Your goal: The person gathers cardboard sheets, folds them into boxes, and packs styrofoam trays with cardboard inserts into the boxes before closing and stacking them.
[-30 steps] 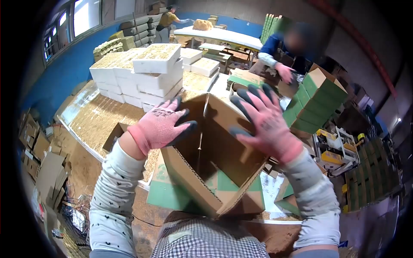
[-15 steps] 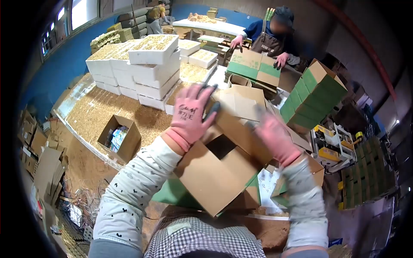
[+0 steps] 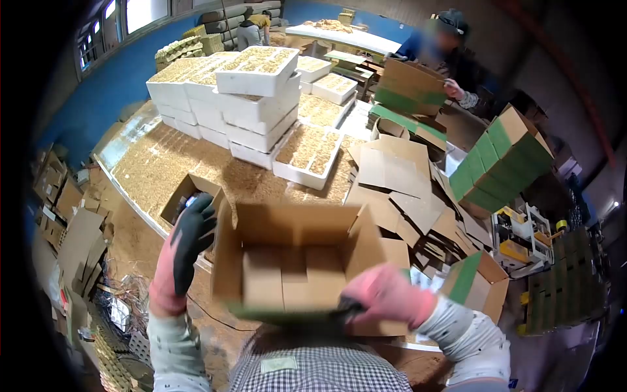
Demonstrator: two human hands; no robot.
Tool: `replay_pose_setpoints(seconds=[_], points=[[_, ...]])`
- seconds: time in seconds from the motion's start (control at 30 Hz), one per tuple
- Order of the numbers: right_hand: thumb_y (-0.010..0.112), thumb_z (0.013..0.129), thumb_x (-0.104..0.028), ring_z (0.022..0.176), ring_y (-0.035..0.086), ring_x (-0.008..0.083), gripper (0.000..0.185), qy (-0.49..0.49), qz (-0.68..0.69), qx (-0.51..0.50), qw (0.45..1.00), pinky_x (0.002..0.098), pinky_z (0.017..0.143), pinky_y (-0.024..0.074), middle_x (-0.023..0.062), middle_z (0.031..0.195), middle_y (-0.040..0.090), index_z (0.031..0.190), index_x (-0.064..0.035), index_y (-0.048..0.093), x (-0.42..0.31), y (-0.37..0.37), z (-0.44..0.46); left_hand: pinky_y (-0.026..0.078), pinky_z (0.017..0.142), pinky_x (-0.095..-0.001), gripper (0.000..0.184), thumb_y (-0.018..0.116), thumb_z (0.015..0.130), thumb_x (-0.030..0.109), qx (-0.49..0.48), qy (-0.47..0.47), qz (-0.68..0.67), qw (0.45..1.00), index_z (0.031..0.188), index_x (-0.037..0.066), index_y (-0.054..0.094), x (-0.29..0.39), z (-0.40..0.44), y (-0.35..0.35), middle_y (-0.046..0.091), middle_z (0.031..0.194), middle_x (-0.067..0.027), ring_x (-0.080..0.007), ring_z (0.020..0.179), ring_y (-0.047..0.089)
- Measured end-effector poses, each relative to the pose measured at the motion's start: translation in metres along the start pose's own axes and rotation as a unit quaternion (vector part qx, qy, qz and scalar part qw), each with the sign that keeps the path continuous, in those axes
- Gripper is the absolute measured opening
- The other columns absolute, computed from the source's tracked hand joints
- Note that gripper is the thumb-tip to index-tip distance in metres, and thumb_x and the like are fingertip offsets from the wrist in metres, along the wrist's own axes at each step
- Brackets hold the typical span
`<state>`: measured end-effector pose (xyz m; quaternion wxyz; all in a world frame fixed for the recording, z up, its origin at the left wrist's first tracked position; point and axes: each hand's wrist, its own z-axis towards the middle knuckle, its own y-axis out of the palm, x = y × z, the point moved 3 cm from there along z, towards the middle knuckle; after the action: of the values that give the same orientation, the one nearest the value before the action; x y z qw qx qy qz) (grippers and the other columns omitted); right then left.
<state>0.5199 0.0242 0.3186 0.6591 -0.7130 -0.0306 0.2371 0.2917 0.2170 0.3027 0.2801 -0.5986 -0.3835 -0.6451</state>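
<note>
An open cardboard box (image 3: 294, 281) is in front of my body, its mouth facing me and upward, its inner bottom showing. My right hand (image 3: 385, 297), in a pink glove with dark fingertips, is closed on the box's near right edge, blurred. My left hand (image 3: 186, 251) is just left of the box with its fingers stretched upward, side-on, holding nothing visible. Behind that hand a small open box (image 3: 189, 196) with something inside stands on the grain-covered table (image 3: 147, 170).
White trays (image 3: 258, 117) of yellowish bits are stacked beyond the box. Flattened cardboard (image 3: 398, 170) lies at right, near green-brown boxes (image 3: 499, 157) and another open box (image 3: 480, 284). A co-worker (image 3: 437, 46) handles a box at the back right; people stand far back.
The box has turned from its folded flaps underside to show its open inside. My left hand has left it and moved left; my right hand has moved down to its near edge.
</note>
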Motion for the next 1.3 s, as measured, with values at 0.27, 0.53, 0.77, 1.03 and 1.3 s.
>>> replay_pose_setpoints(seconds=[0.27,0.53,0.77,1.03,1.3], points=[[0.058,0.088,-0.037,0.083,0.058,0.0136,0.045,0.202,0.562,0.279,0.752,0.0265,0.078,0.0469,0.0080,0.095,0.062,0.116,-0.0013,0.056,0.181,-0.013,0.089,0.032,0.105,-0.0359,0.046,0.054,0.073,-0.004,-0.189,0.069,0.268,0.942,0.119,0.004,0.057,-0.008,0.011,-0.001,0.051,0.129,-0.0136,-0.0264,0.124,0.044],[0.075,0.072,-0.037,0.074,0.057,0.0242,0.071,0.476,0.495,0.498,0.529,0.0395,0.066,0.0470,0.0134,0.089,0.060,0.116,0.0073,0.041,0.369,0.194,0.237,0.032,0.104,-0.0369,0.057,0.048,0.071,-0.008,-0.181,0.028,0.328,0.927,0.127,0.004,0.050,-0.010,0.031,0.008,0.046,0.132,-0.0173,-0.0327,0.124,0.043],[0.074,0.072,-0.015,0.092,0.053,0.0171,0.054,0.278,0.627,0.498,0.531,0.0301,0.085,0.0426,0.0052,0.101,0.056,0.119,-0.0043,0.049,0.341,0.113,0.156,0.028,0.107,-0.0367,0.061,0.047,0.074,-0.006,-0.047,0.012,0.322,0.945,0.134,0.005,0.041,-0.022,0.023,0.002,0.037,0.138,-0.0229,-0.0366,0.130,0.034],[0.053,0.089,-0.025,0.093,0.063,0.0212,0.047,0.173,0.729,0.310,0.585,0.0334,0.061,0.0557,0.0096,0.113,0.058,0.130,-0.0054,0.042,0.178,-0.023,0.044,0.039,0.096,-0.0301,0.047,0.053,0.081,0.006,-0.217,-0.004,0.311,0.925,0.128,0.002,0.048,-0.045,0.111,0.027,0.057,0.120,-0.0117,-0.0196,0.109,0.052],[0.061,0.079,-0.019,0.127,0.038,0.0194,0.063,0.145,0.575,0.097,0.799,0.0295,0.106,0.0261,0.0094,0.136,0.044,0.135,0.0003,0.040,0.141,-0.039,0.015,0.046,0.086,-0.0263,0.036,0.059,0.086,0.014,-0.213,0.074,0.156,0.962,0.119,0.000,0.057,-0.055,0.121,-0.027,0.062,0.114,-0.0070,-0.0134,0.099,0.058]])
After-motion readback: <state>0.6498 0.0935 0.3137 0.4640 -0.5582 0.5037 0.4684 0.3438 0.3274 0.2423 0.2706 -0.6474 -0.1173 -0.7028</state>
